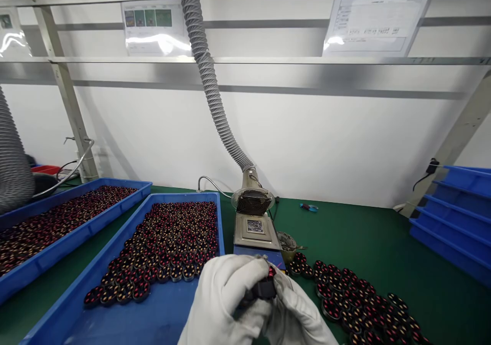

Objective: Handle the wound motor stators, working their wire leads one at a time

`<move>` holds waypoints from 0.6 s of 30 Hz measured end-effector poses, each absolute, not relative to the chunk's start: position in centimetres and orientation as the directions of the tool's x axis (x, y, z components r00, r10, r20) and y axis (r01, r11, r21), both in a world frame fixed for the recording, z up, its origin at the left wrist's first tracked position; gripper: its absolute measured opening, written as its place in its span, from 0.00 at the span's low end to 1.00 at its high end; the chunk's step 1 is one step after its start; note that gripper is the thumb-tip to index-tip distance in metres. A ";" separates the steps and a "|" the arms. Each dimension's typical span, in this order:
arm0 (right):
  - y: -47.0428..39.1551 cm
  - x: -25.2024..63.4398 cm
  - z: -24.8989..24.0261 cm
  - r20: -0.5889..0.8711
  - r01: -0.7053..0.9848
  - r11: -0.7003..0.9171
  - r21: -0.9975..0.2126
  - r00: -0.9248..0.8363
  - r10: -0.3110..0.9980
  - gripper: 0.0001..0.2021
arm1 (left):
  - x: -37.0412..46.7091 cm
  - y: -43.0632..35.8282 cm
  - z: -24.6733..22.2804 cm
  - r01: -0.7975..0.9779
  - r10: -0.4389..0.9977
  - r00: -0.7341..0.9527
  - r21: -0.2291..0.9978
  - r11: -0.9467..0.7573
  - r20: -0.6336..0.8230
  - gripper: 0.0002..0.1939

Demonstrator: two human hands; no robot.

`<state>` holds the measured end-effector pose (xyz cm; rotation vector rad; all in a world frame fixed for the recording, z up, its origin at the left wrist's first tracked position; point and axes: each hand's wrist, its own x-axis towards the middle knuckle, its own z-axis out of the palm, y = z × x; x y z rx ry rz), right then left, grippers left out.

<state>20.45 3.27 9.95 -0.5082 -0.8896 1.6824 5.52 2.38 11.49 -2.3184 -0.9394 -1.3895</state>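
Observation:
My left hand [224,301], in a white glove, is closed around a small black part with red coils [264,287] at the lower middle. My right hand [297,306], also gloved, has its fingers closed on the same part from the right. The gloves cover much of the part. Just beyond the hands stands a metal heating unit [255,232] with a square silvery opening. Left of them, a blue tray [123,324] holds many similar round parts [176,242] in rows. More round parts [356,301] lie in a cluster on the green table at right.
A suction hood [251,199] on a grey flexible duct [207,73] hangs behind the heating unit. Beside the unit sits a small bowl [286,242]. Cutters [309,208] lie farther back. Another filled tray [76,222] is at left; stacked blue trays [456,217] stand right.

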 end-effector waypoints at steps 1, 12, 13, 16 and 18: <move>3.2 20.6 9.9 0.100 -0.629 -0.124 -0.768 -0.308 0.946 0.09 | 5.5 2.4 11.7 0.619 0.383 0.307 0.123 -0.776 0.872 0.12; 2.6 19.3 9.9 0.005 -0.654 -0.393 -0.646 -0.519 0.855 0.15 | 4.7 3.0 11.6 -0.005 0.773 -0.070 0.774 -0.633 0.631 0.11; 2.6 19.3 9.9 -0.006 -0.659 -0.404 -0.635 -0.519 0.855 0.15 | 4.6 2.7 11.7 0.001 0.836 -0.075 0.839 -0.544 0.543 0.08; 2.4 19.1 10.0 -0.015 -0.706 -0.336 -0.623 -0.419 0.908 0.16 | 4.6 1.9 12.1 0.115 0.902 0.082 0.895 -0.431 0.424 0.15; 2.3 18.9 9.9 -0.004 -0.723 -0.287 -0.628 -0.366 0.931 0.16 | 5.1 1.9 12.2 0.091 0.852 0.153 0.851 -0.517 0.501 0.14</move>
